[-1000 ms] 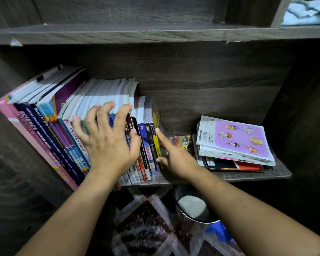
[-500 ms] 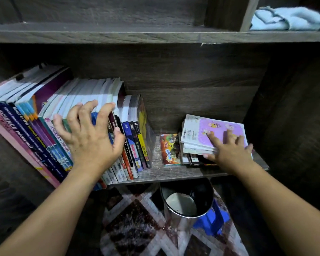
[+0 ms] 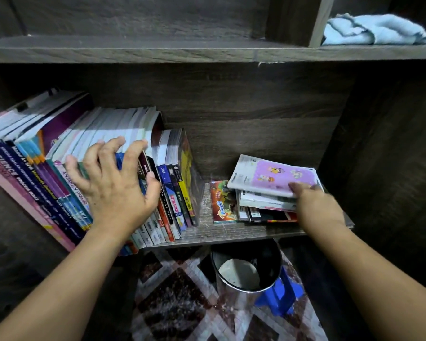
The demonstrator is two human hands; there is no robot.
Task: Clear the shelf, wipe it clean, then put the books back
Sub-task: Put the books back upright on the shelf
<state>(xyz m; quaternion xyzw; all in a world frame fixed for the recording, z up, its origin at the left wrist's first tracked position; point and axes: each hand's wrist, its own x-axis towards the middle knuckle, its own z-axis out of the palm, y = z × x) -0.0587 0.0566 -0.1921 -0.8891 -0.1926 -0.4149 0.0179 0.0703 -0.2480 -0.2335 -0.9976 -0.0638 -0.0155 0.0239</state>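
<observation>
The dark wood-grain shelf board (image 3: pixel 231 233) runs across the middle of the view. From 9 to 10 o'clock on it, a row of upright paperback textbooks (image 3: pixel 59 148) leans to the left. The left hand (image 3: pixel 116 193) rests against their spines with its fingers spread wide and the fingertips bent over the top edges.

At 3 o'clock lies a flat stack of thin books (image 3: pixel 263 205). Its top one, a purple-covered paperback book (image 3: pixel 273 177), is tilted. The right hand (image 3: pixel 315 205) pinches the near edge of it, thumb on the cover, the other fingers hidden underneath.

A small colourful picture book (image 3: pixel 223 201) lies flat just beside the stack. A crumpled light-blue cloth (image 3: pixel 376 29) sits on the upper shelf at 1 o'clock. At 6 o'clock, a round metal bin (image 3: pixel 268 257) stands on a diamond-patterned rug (image 3: pixel 177 303).
</observation>
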